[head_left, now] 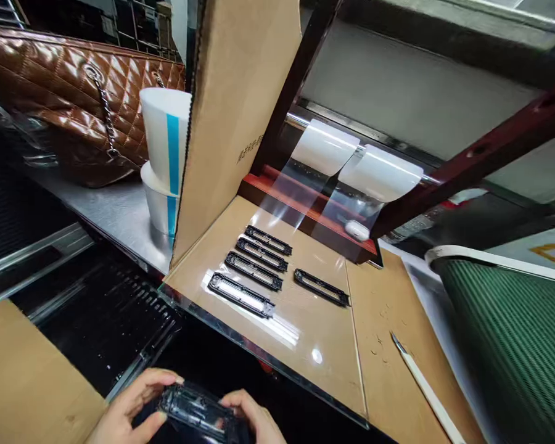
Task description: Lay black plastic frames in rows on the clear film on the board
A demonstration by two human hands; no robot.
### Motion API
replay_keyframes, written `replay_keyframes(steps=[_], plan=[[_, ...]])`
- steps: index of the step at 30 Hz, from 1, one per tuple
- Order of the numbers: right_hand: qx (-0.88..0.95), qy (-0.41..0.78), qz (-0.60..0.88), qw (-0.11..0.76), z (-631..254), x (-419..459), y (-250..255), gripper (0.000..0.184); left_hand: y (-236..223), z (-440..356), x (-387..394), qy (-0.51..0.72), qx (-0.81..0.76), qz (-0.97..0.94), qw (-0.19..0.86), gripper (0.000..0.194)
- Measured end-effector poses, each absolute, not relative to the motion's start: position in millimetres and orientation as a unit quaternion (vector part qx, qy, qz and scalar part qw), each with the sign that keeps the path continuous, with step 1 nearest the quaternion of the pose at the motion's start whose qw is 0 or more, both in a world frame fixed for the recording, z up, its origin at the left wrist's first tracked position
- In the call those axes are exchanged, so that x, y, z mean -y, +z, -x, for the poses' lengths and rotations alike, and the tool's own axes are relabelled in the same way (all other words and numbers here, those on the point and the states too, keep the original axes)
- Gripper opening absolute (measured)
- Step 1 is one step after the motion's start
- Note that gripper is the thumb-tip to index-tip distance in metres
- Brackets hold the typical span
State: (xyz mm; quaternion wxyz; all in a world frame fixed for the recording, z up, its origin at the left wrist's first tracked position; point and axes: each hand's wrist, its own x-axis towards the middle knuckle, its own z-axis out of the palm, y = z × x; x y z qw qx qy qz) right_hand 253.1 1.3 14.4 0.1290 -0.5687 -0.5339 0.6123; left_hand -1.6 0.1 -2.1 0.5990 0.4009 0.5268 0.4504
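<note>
At the bottom of the view I hold a black plastic frame [197,410] in front of the table's edge. My left hand [132,410] pinches its left end between thumb and fingers. Around its right side curls my right hand [254,416], partly cut off by the picture's lower edge. Several similar slotted frames lie on the film-covered board beyond: a slanted row whose nearest frame [241,295] catches the light, and a single frame [321,287] to their right.
A cardboard wall [240,111] stands at the left of the board. Two film rolls [326,145] hang behind on a bar. A white-handled knife [423,382] lies at the right, beside a green conveyor belt [513,333]. Stacked rolls [160,135] and a brown quilted bag [74,105] are at left.
</note>
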Motion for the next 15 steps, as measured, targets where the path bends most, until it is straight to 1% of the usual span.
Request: replay_keyframes(steps=[2, 4, 8, 10, 11, 15], plan=[[0.540, 0.583, 0.590, 0.141, -251, 3, 18, 0.066, -7, 4, 0, 0.446, -0.533, -0.405, 0.595, 0.034], [0.544, 0.564, 0.603, 0.147, -248, 5, 21, 0.065, -12, 6, -1, 0.446, -0.537, -0.401, 0.594, 0.035], [0.555, 0.563, 0.589, 0.168, -240, 2, 22, 0.077, -21, 5, -3, 0.468, -0.542, -0.376, 0.588, 0.041], [0.551, 0.561, 0.588, 0.191, -236, 4, 21, 0.078, -22, 4, -4, 0.476, -0.545, -0.371, 0.582, 0.042], [0.544, 0.554, 0.596, 0.206, -234, 6, 20, 0.074, -22, 3, -4, 0.476, -0.545, -0.371, 0.581, 0.042], [0.500, 0.526, 0.628, 0.282, -229, 18, 16, 0.048, -21, 1, -5, 0.467, -0.548, -0.378, 0.582, 0.042]])
